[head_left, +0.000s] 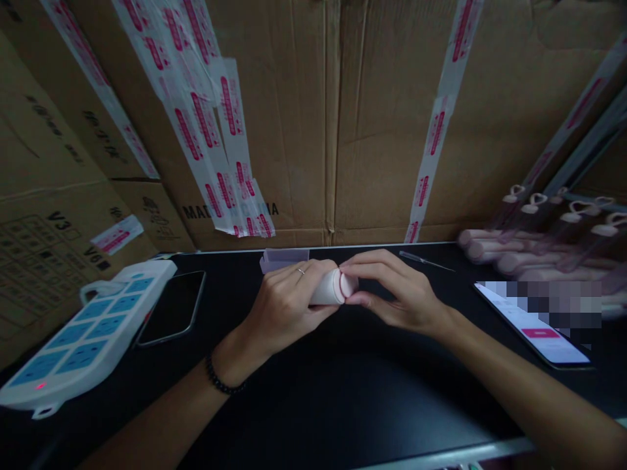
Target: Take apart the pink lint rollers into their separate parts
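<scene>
A pale pinkish-white cylinder [326, 288] lies across my left hand [281, 297], whose fingers are wrapped around its body. At its right end sits a round pink end piece [348, 286], slightly tilted against the rim. My right hand [394, 287] pinches this end piece between thumb and fingertips. Both hands are just above the black table [313, 385]. Behind my left hand stands a small translucent lilac tray-like piece [285, 257]. The far end of the cylinder is hidden in my left palm.
A white power strip [93, 333] and a dark phone [174, 307] lie left. A thin screwdriver [425, 260] is behind my right hand. A lit phone [533, 329] and several pink cylinders [519, 264] with heart-shaped loops are right. Taped cardboard boxes [382, 130] wall the back.
</scene>
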Tool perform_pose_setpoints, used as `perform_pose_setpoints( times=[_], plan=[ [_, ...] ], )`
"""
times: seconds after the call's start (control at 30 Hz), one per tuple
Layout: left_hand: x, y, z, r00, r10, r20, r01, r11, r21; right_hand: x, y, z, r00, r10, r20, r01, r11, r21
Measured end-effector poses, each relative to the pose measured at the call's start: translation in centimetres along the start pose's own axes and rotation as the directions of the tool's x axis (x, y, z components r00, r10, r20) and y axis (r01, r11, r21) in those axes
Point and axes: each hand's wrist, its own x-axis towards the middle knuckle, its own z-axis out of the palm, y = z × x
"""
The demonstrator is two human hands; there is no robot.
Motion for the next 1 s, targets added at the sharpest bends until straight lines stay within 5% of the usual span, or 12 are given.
perform_pose_setpoints(
  times=[0.23,0.47,1.0],
  plan=[
    [-0.09,-0.25,0.37,0.998,-0.010,0.064,0.010,1.000,0.005,-0.15,0.50,-0.89,0.993,-0.056,0.102,0.068,0.990,-0.123],
    [-0.22,-0.32,0.55,0.993,0.016,0.121,-0.010,0.999,-0.052,-0.54,0.56,-0.59,0.994,-0.095,0.045,0.102,0.971,-0.214],
    [0.06,-0.02,0.95,0.994,0.045,0.097,-0.038,0.996,-0.075,-0.32,0.02,-0.89,0.999,0.037,-0.040,-0.038,0.999,-0.028]
  ],
)
